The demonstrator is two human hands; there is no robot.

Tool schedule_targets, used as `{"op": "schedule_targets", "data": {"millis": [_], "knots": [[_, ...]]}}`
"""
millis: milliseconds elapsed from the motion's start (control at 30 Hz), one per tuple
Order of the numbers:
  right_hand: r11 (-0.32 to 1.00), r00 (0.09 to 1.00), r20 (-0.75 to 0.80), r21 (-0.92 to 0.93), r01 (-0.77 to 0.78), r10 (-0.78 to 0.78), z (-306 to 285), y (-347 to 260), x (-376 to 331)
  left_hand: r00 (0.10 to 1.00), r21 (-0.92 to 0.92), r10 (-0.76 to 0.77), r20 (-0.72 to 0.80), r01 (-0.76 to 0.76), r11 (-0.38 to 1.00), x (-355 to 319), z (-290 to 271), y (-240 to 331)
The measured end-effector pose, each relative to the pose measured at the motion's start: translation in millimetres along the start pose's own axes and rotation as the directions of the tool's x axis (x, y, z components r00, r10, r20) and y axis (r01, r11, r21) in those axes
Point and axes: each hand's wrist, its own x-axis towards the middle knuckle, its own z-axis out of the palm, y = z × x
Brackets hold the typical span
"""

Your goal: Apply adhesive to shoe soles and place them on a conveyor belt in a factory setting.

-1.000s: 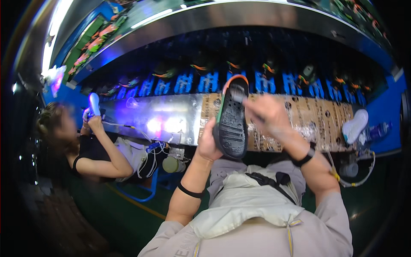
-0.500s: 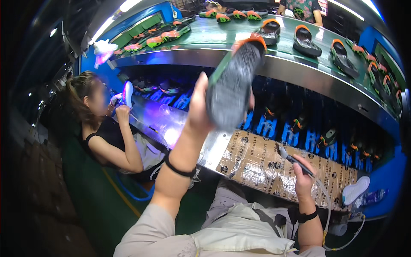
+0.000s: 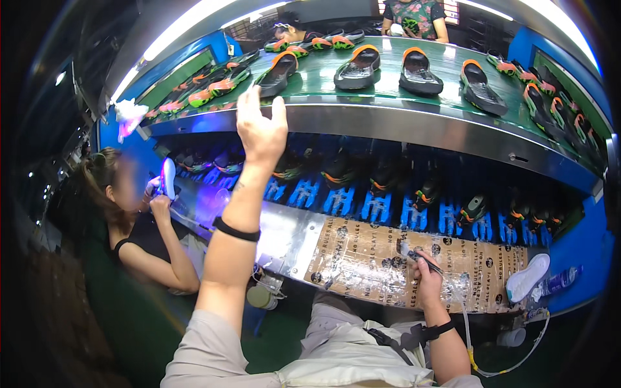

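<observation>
now that the dark shoe [image 3: 279,72] sits on the green belt [image 3: 388,84], the left hand [image 3: 261,126] hangs open and empty just below it; the right hand [image 3: 428,281] grips a pen-like tool [image 3: 420,257].

Shoe released onto the upper belt

The left hand [image 3: 261,129], raised and now empty, has set the dark orange-trimmed rubber shoe [image 3: 277,73] on the green conveyor belt [image 3: 388,87].

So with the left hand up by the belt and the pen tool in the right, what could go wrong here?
The left hand is open right at the edge of the green conveyor, beside a black and orange shoe; it may knock that shoe off the edge. The right hand holds a pen-like tool whose thin hose hangs below the bench and could snag.
</observation>
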Motion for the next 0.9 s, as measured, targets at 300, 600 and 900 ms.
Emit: {"op": "schedule_targets", "data": {"millis": [300, 600, 900], "knots": [[0.914, 0.976, -0.005, 0.352, -0.204, 0.220, 14, 17, -4, 0.795, 0.304, -0.365, 0.484, 0.239, 0.922, 47, 63, -102], [0.723, 0.864, 0.135, 0.494, -0.483, 0.485, 39, 23, 13, 0.768, 0.069, -0.237, 0.595, 0.245, 0.967, 74, 74, -180], [0.739, 0.834, 0.142, 0.404, -0.540, 0.533, 22, -25, -36, 0.723, -0.266, -0.075, 0.686, 0.346, 0.900, 64, 94, -208]]}}
